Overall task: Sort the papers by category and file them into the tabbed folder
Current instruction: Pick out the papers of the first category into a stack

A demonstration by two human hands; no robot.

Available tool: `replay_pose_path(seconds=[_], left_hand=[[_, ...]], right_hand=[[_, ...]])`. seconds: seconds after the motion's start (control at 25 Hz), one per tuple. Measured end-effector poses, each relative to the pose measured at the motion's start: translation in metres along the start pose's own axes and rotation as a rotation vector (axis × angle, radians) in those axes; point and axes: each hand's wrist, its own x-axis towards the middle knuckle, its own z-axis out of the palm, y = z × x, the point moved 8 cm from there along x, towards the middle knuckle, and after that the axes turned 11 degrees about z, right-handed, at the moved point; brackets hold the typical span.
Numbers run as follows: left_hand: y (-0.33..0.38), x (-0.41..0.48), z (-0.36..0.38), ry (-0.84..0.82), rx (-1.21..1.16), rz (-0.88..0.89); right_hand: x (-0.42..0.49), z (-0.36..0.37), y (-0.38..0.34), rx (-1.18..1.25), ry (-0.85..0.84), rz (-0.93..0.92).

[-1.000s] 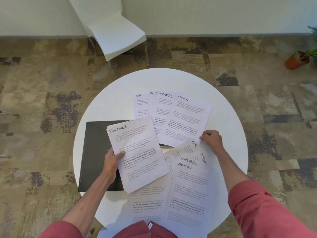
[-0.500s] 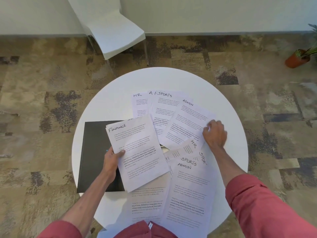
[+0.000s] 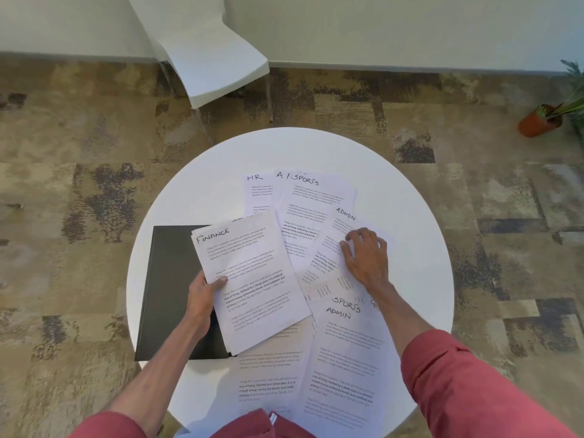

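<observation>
left hand (image 3: 202, 298) gripping papers (image 3: 252, 279), right hand (image 3: 366, 259) flat

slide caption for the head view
Left hand holds FINANCE sheets over a black folder; right hand rests on an ADMIN sheet on the white table.

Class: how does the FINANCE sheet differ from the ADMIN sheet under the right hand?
The white FINANCE sheet is gripped by the left hand over the black folder; the white ADMIN sheet lies flat under the right hand. FINANCE's heading slants upward, ADMIN's downward. Both carry handwritten headings over printed text.
</observation>
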Motion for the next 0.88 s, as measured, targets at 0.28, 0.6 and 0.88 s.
replay_pose_path(seconds=[0.28,0.6,0.88], left_hand=[[0.004,-0.003,-0.005,-0.009,0.004,0.006],[0.002,0.014,-0.010,-0.039,0.069,0.005],[0.007,0.010,-0.006,-0.048,0.078,0.013]], right_hand=[[0.086,0.016,-0.023,-0.030,-0.243,0.174],[0.097,0.029,-0.038,-0.128,-0.187,0.179],[0.092,0.021,-0.045,0.015,-0.113,0.193]])
